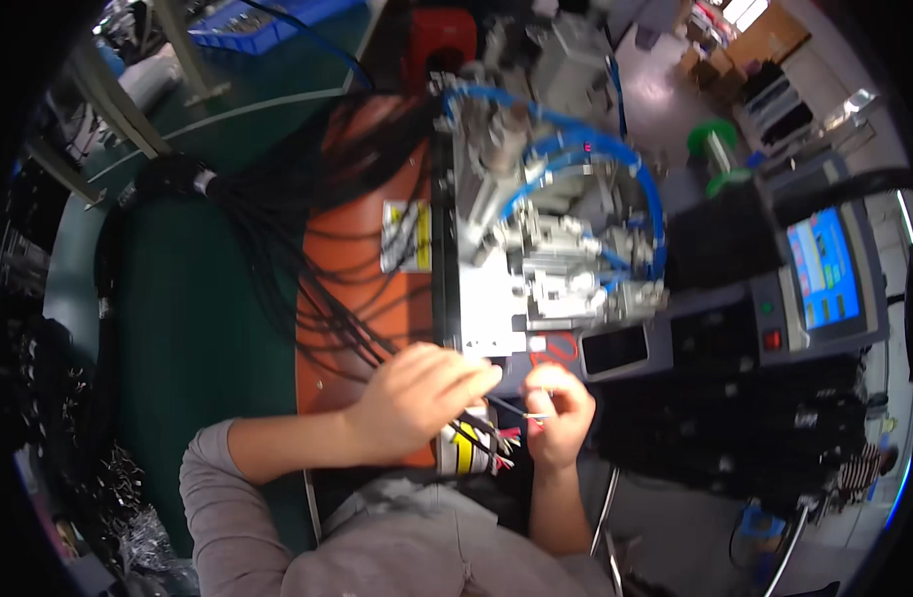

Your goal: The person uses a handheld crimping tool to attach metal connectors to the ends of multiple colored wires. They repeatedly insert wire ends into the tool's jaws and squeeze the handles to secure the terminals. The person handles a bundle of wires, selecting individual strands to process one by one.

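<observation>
My left hand rests over a bundle of black cables that fans across an orange machine cover; its fingers pinch a thin dark wire. My right hand pinches the tip of that same wire just below a metal machine head with blue air hoses. Coloured wire ends stick out between the two hands, next to a yellow and black striped label.
A small touch screen with a red button stands to the right. A green wire spool sits behind the machine. A green bench top lies to the left, with a blue crate far back. Dark cable heaps fill the right.
</observation>
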Tool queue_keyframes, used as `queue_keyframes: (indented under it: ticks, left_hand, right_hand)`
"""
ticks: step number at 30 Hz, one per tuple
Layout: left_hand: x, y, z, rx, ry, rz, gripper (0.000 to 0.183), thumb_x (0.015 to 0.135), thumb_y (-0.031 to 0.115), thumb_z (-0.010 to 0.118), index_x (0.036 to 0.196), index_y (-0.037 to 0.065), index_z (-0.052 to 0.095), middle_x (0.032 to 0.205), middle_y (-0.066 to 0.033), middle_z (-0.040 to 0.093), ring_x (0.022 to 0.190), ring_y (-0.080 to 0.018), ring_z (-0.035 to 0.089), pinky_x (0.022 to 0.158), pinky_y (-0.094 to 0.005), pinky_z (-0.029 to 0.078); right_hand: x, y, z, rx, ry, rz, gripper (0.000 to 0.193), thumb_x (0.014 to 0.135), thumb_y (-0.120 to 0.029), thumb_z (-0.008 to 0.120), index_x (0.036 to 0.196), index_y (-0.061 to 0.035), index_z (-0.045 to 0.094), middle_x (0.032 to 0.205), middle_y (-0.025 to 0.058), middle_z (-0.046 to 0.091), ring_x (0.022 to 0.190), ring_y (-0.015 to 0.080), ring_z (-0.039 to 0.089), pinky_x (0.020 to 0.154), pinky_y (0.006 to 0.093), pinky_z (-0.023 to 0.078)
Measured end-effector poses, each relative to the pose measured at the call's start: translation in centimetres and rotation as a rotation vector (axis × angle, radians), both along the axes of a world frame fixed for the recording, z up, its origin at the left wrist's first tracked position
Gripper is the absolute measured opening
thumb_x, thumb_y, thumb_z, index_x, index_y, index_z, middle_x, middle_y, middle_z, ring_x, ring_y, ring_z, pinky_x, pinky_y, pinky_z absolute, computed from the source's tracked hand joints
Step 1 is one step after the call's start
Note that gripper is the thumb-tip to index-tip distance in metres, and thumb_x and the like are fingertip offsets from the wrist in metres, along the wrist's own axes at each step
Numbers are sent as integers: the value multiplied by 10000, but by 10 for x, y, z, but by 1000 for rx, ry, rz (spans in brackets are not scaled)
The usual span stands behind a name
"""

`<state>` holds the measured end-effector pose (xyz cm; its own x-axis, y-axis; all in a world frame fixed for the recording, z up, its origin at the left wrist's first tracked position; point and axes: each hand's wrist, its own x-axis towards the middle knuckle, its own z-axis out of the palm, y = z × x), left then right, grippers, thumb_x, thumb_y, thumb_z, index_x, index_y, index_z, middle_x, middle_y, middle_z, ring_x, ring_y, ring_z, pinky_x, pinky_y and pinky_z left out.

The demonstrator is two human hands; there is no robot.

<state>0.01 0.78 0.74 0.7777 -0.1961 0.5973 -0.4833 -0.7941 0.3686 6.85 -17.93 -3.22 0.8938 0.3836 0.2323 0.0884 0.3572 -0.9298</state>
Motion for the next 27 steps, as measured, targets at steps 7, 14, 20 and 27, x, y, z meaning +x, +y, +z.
queue_keyframes:
  ticks: [7,14,20,27]
  left_hand:
    - [-5,-2,-2,-137,21,-73,334,761,99,654,1073,-7,602,1051,-138,596,773,-207,640,593,-290,527]
    - [-1,-6,-5,-161,87,-63,291,698,112,723,951,-1,635,755,-88,614,615,-221,631,501,-306,500]
    - [-4,-6,-10,-161,102,-46,199,734,69,689,916,20,626,743,-57,572,634,-202,614,501,-301,489]
    - [-4,-7,-5,-79,125,-60,171,746,84,665,902,47,606,728,-30,495,637,-186,565,479,-304,456]
  right_hand:
    - [-3,0,15,-163,-58,48,114,800,50,650,912,35,662,907,94,635,823,145,585,737,251,461]
    - [-23,26,16,-78,-278,-329,310,666,93,763,917,20,597,831,125,649,726,220,617,675,306,500]
    - [-18,24,16,-377,-622,-367,203,700,24,751,855,-5,623,785,96,631,730,204,594,686,288,474]
    - [-15,13,21,-70,120,-35,121,725,105,677,811,35,628,853,94,624,768,142,582,700,258,470]
